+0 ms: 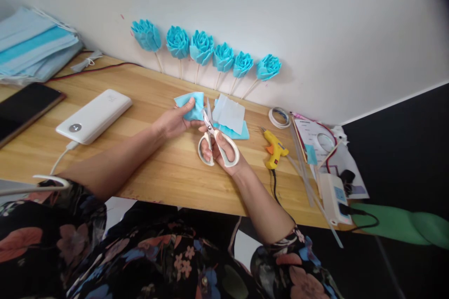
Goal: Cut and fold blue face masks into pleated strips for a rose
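Note:
My left hand (178,119) pinches a folded blue piece of fabric (194,105) just above the table, its thumb lying on top. In my right hand (224,152) is a pair of scissors (209,127) with white handles, fingers through the loops. The blades are parted and point away from me, close to the right edge of the blue fabric. Just beyond, white fabric squares (229,113) lie over blue fabric pieces (240,131) on the table. Several blue fabric flowers (201,48) on thin sticks lean against the wall behind.
To the right lie a yellow glue gun (275,148), a tape roll (279,117), clear glue sticks (304,173) and a white power strip (335,198). On the left are a white power bank (94,117), a black phone (26,110) and stacked face masks (35,49).

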Action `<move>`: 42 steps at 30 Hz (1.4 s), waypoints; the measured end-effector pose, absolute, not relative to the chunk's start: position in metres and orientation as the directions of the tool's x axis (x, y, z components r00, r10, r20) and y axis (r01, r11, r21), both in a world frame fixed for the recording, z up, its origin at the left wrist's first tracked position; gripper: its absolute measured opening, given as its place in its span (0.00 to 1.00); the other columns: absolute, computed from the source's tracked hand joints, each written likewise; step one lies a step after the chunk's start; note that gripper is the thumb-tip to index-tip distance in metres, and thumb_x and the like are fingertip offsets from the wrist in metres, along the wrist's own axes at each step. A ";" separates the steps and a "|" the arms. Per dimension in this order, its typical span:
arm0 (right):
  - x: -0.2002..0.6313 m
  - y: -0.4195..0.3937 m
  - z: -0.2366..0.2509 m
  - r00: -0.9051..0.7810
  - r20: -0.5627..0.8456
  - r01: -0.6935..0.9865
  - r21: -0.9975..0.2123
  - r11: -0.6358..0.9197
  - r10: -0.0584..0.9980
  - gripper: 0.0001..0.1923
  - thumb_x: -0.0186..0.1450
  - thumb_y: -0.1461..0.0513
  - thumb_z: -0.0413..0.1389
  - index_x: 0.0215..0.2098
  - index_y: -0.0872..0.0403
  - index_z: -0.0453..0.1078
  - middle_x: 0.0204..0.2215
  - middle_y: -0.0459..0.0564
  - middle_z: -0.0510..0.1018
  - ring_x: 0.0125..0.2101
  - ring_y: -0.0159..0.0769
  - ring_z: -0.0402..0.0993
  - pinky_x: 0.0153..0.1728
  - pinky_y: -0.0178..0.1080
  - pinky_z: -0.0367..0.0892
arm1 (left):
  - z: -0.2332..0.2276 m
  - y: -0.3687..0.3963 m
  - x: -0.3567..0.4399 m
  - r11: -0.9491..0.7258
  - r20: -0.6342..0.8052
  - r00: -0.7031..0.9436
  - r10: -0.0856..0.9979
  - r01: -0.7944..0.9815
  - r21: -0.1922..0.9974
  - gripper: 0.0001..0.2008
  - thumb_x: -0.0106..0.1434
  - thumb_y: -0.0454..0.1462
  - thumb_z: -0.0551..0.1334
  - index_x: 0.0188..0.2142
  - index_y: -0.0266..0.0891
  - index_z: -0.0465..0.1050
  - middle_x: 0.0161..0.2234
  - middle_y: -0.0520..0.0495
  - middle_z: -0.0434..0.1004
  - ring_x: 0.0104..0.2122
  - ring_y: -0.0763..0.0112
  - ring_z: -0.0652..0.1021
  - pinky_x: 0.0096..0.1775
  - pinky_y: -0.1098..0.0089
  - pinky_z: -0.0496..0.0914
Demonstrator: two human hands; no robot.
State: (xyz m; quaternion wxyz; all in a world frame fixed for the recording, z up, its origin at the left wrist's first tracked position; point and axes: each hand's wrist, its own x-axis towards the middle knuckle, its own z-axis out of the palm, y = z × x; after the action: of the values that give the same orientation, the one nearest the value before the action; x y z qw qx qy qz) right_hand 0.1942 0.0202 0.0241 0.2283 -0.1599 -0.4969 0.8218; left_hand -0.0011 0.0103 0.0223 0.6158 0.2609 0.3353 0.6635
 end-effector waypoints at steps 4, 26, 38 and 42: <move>0.195 0.020 0.024 -0.829 -0.030 -0.226 -0.895 -0.384 0.558 0.28 0.66 0.42 0.56 0.53 0.53 0.67 0.26 0.43 0.69 0.23 0.28 0.62 0.21 0.34 0.61 | 0.021 0.009 0.000 0.006 -0.035 -0.036 0.999 -0.595 0.804 0.15 0.56 0.42 0.74 0.36 0.34 0.77 0.32 0.46 0.82 0.32 0.68 0.82 0.38 0.68 0.78; 0.194 0.021 0.024 -0.805 -0.037 -0.244 -0.889 -0.387 0.592 0.29 0.65 0.41 0.57 0.53 0.52 0.68 0.25 0.42 0.68 0.21 0.28 0.61 0.20 0.34 0.60 | 0.025 0.009 0.000 -0.038 0.037 -0.014 0.999 -0.597 0.802 0.17 0.55 0.44 0.74 0.37 0.34 0.78 0.34 0.44 0.83 0.32 0.66 0.82 0.38 0.67 0.79; 0.199 0.025 0.019 -0.830 0.081 -0.250 -0.939 -0.237 0.553 0.27 0.64 0.46 0.61 0.55 0.51 0.68 0.28 0.44 0.70 0.24 0.28 0.64 0.22 0.33 0.58 | 0.040 0.006 -0.011 -0.075 0.073 -0.021 0.997 -0.434 0.898 0.20 0.54 0.49 0.73 0.36 0.32 0.80 0.30 0.43 0.81 0.26 0.70 0.78 0.27 0.72 0.73; 0.202 0.030 0.019 -0.852 0.060 -0.215 -0.946 -0.242 0.520 0.30 0.61 0.46 0.64 0.55 0.51 0.69 0.28 0.43 0.70 0.25 0.28 0.63 0.24 0.33 0.57 | 0.048 0.003 -0.014 -0.103 0.120 0.020 0.993 -0.378 0.920 0.18 0.53 0.48 0.75 0.31 0.34 0.81 0.27 0.45 0.79 0.26 0.70 0.77 0.31 0.70 0.73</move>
State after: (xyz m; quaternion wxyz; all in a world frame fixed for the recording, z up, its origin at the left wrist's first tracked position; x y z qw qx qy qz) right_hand 0.2024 0.0300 0.0192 0.2367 -0.1345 -0.5685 0.7763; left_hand -0.0136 0.0028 0.0482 0.5680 0.4331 0.3546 0.6033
